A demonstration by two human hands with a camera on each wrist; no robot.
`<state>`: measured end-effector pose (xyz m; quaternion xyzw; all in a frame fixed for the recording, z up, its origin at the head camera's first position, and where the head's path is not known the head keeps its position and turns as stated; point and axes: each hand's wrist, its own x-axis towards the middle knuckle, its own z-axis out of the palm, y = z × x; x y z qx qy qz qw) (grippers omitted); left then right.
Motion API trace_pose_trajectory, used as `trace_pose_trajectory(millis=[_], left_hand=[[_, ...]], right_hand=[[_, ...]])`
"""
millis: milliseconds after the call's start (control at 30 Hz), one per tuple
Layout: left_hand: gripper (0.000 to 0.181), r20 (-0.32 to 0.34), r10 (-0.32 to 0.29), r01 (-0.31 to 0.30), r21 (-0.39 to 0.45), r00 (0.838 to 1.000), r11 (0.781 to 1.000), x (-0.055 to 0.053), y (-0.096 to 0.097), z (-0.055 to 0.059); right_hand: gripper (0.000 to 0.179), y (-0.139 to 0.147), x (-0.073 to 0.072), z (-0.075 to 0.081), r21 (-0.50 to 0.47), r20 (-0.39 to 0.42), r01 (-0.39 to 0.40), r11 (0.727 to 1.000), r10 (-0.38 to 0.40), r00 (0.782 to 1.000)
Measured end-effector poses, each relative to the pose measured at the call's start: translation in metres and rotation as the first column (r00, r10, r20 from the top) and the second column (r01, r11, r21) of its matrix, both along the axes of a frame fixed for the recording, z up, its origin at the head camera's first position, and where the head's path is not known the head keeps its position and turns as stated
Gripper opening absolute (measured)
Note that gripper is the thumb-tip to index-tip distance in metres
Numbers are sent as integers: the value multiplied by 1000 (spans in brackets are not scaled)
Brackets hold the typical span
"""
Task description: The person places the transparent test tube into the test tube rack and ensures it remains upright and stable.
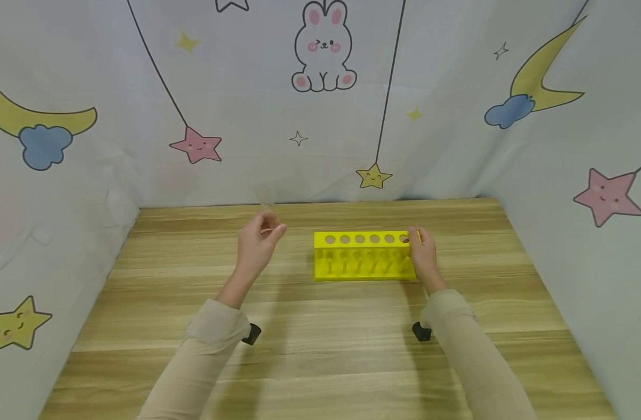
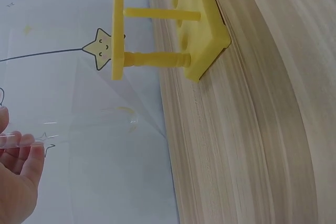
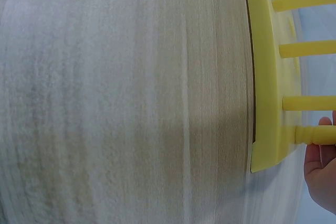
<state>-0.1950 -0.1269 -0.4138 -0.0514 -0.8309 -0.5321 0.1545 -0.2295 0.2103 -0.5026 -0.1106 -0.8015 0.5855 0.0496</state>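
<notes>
My left hand (image 1: 254, 245) is raised over the table, pinching a clear test tube (image 2: 89, 124) between thumb and fingers. In the head view the tube is faint against the pale backdrop. To the right of that hand, a yellow test tube rack (image 1: 365, 245) stands upright on the table, with a row of round holes along its top and pegs below. No tube shows in the rack's holes. My right hand (image 1: 424, 254) grips the rack's right end, thumb on top by the last hole; in the right wrist view its fingers (image 3: 313, 156) curl around the end post.
The wood-grain table (image 1: 341, 350) runs back to a white cloth backdrop (image 1: 257, 105) printed with a bunny, stars and moons. More printed cloth flanks the left and right sides. A black wrist piece (image 1: 252, 334) juts from the left sleeve, another (image 1: 421, 331) from the right.
</notes>
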Motion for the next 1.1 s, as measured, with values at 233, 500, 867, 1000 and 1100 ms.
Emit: trace_pose_trajectory(millis=[233,500,867,1000,1100], left_hand=[[20,3,-11,11,6,1000,1000,13,12,20],[20,38,-35,35,14,999,999,3,10,7],[20,2,-73,73,-25,997,997,-5,13,8],[21,-4,-86,86,-35,996,996,-7,15,12],[22,4,-85,85,-29,996,996,-9,17,15]], right_hand=[[43,0,0,0,7,5,-2,1000,2,1000],[45,0,0,2,6,4,1,1000,-1,1000],[47,0,0,2,10,31,3,1000,-3,1000],[46,-1,0,2,11,24,7,1000,-7,1000],[44,-1,0,2,15,21,14,1000,-15,1000]])
